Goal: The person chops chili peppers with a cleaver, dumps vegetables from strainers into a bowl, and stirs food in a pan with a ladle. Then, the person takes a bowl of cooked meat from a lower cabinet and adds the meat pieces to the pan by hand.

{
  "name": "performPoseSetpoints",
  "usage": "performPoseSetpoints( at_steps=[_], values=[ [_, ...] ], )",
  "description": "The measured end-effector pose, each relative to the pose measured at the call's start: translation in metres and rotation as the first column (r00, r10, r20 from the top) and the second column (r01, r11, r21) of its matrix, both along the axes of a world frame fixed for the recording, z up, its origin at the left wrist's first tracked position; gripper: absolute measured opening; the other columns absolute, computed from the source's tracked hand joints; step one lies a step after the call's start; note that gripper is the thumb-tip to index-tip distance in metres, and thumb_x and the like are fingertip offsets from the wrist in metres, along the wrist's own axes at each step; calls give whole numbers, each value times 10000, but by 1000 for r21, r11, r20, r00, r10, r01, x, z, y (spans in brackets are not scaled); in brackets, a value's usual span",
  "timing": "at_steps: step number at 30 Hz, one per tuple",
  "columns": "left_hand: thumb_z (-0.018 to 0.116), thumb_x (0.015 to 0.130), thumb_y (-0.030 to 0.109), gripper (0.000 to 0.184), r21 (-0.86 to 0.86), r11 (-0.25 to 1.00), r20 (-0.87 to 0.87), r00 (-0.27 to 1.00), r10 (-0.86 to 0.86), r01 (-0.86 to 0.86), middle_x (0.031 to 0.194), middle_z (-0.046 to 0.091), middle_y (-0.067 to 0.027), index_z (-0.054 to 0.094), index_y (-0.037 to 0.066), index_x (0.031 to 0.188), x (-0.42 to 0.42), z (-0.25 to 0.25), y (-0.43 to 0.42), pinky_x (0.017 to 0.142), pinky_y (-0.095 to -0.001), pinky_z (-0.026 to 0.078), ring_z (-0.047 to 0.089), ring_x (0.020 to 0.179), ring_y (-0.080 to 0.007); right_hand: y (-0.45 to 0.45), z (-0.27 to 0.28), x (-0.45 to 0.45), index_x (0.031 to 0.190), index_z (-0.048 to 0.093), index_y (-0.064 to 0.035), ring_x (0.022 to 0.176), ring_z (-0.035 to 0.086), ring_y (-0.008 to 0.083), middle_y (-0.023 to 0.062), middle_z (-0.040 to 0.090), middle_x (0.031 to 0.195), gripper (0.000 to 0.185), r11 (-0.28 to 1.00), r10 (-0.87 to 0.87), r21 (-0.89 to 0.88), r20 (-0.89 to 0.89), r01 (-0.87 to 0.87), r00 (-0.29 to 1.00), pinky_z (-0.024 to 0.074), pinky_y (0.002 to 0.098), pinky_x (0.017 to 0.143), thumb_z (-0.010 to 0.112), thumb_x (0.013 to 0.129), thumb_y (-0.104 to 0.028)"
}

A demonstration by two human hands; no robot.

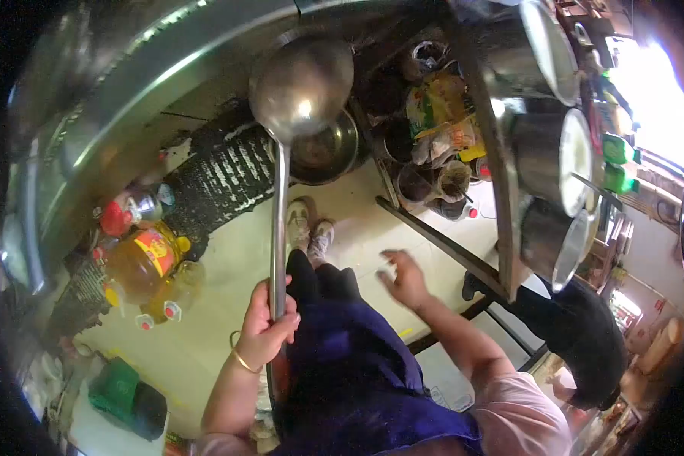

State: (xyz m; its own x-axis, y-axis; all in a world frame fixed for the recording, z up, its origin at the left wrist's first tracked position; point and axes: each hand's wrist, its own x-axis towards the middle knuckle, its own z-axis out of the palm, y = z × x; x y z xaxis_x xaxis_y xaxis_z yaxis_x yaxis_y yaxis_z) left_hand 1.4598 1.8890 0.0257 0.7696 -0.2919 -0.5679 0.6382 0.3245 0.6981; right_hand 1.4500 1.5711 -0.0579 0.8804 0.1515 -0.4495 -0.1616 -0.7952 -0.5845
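A long-handled metal ladle point(305, 80) is held up in front of me, its round bowl at the top of the view. My left hand point(267, 323) wraps round the ladle's handle, with a bangle on that wrist. To the right, my right hand point(404, 277) hangs in the air with its fingers apart and nothing in them. Behind the ladle's bowl, low down, sits a dark round pan point(328, 156), partly hidden by the bowl. A dark blue apron point(349, 372) covers my front.
Bottles of yellow oil point(133, 270) stand on the floor at left, beside a dark grimy mat point(224, 175). Metal pots point(539, 152) line a shelf at right, above packets and jars point(441, 99). Another person in dark clothes point(577, 342) is at lower right. A green container point(114, 387) sits lower left.
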Motion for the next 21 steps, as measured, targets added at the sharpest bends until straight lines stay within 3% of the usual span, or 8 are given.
performPoseSetpoints(
  at_steps=[4, 5, 8, 9, 13, 15, 19, 21],
  values=[
    [522, 841, -32, 591, -161, 986, -400, 910, -110, 48, 778, 499, -55, 270, 61, 1367, 5, -61, -8, 395, -253, 438, 489, 463, -108, -74, -142, 34, 1182, 512, -50, 946, 581, 264, 154, 553, 1120, 419, 881, -472, 73, 119, 467, 873, 491, 374, 814, 687, 805, -100],
    [529, 843, -22, 592, -122, 986, -396, 905, -157, 118, 772, 501, -50, 265, 59, 1367, 2, -77, -14, 398, -253, 440, 494, 467, -107, -84, -155, 54, 1209, 497, -56, 1009, 563, 270, 159, 540, 1146, 437, 893, -434, 12, 295, 451, 851, 473, 366, 859, 675, 810, -70],
    [554, 853, 20, 591, 9, 954, -324, 904, -279, 298, 745, 512, -29, 251, 51, 1359, -8, -122, -28, 410, -250, 447, 508, 481, -98, -122, -199, 115, 1251, 463, -42, 1157, 468, 265, 152, 520, 1172, 513, 630, -750, 76, 317, 773, 580, 404, 431, 946, 665, 822, -237],
    [558, 853, 24, 591, 32, 945, -291, 908, -302, 325, 745, 514, -28, 252, 50, 1358, -10, -132, -30, 411, -249, 447, 510, 484, -97, -122, -182, 140, 1293, 423, -32, 1185, 434, 293, 178, 465, 1265, 596, 630, -640, -203, 410, 749, 649, 348, 484, 986, 614, 840, -368],
    [572, 850, 41, 597, 96, 902, -328, 869, -371, 421, 735, 513, -23, 252, 43, 1354, -3, -154, -47, 415, -251, 449, 513, 488, -97, -158, -183, 218, 1394, 330, -19, 1303, 350, 337, 222, 328, 1436, 718, 339, -696, -278, 569, 899, 438, 229, 511, 1103, 534, 860, -454],
    [574, 849, 47, 599, 76, 901, -365, 853, -374, 427, 730, 511, -21, 251, 39, 1353, 3, -164, -52, 415, -254, 450, 514, 488, -97, -239, -211, 244, 1382, 349, 35, 1350, 286, 350, 239, 339, 1438, 811, 485, -426, -326, 722, 812, 545, 212, 401, 1130, 569, 836, -523],
    [558, 858, 54, 601, 72, 907, -313, 873, -374, 415, 716, 507, -19, 230, 40, 1362, 2, -182, -48, 410, -255, 449, 511, 480, -96, -205, -175, 332, 1239, 499, 55, 1137, 541, 341, 244, 570, 1210, 739, 335, -741, 33, 627, 942, 241, 398, 384, 977, 567, 841, -563],
    [547, 866, 57, 611, 122, 892, -262, 881, -395, 436, 698, 499, -15, 205, 44, 1373, 3, -187, -47, 404, -251, 448, 504, 468, -94, -319, -261, 368, 1253, 530, -21, 931, 614, 243, 166, 639, 1089, 535, 553, -683, -78, 527, 829, 505, 471, 335, 880, 626, 866, -378]
  ],
)
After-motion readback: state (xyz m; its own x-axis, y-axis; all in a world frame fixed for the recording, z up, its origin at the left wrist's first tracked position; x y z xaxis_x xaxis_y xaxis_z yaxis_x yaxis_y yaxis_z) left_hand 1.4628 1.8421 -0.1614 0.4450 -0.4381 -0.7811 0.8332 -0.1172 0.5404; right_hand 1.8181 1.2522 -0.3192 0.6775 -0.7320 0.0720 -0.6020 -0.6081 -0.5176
